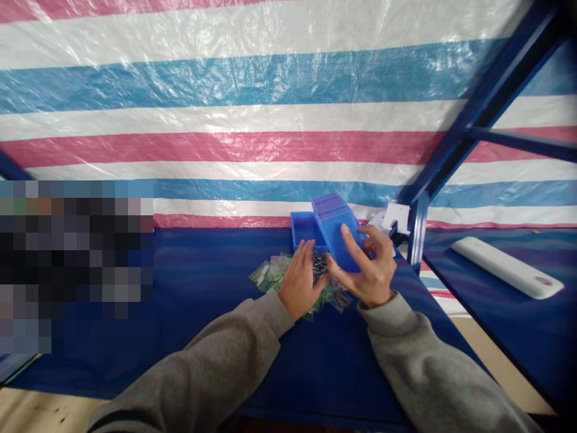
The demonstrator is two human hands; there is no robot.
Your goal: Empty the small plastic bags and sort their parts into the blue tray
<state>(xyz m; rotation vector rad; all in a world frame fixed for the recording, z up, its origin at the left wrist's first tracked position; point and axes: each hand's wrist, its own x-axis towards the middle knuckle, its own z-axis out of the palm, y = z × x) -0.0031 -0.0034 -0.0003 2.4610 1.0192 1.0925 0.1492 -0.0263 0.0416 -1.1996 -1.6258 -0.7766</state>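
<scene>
My right hand point(370, 270) grips a blue plastic bin point(336, 225), which is tipped steeply on its side. Close by its lower edge is a heap of small dark metal pieces that look like screws point(320, 263). My left hand point(301, 282) lies against the heap's left side with fingers stretched out, cupped and holding nothing I can see. Small clear and green plastic bags point(270, 273) are spread under and around both hands. A second blue bin point(301, 225) sits upright behind, partly hidden by the tilted one.
The blue table point(216, 264) ends at a striped plastic sheet point(270, 147). White papers point(396, 216) lie beside a blue metal post point(418, 231) on the right. Beyond it, a long white object point(507, 267) rests on another blue surface. A blurred-out patch covers the left side.
</scene>
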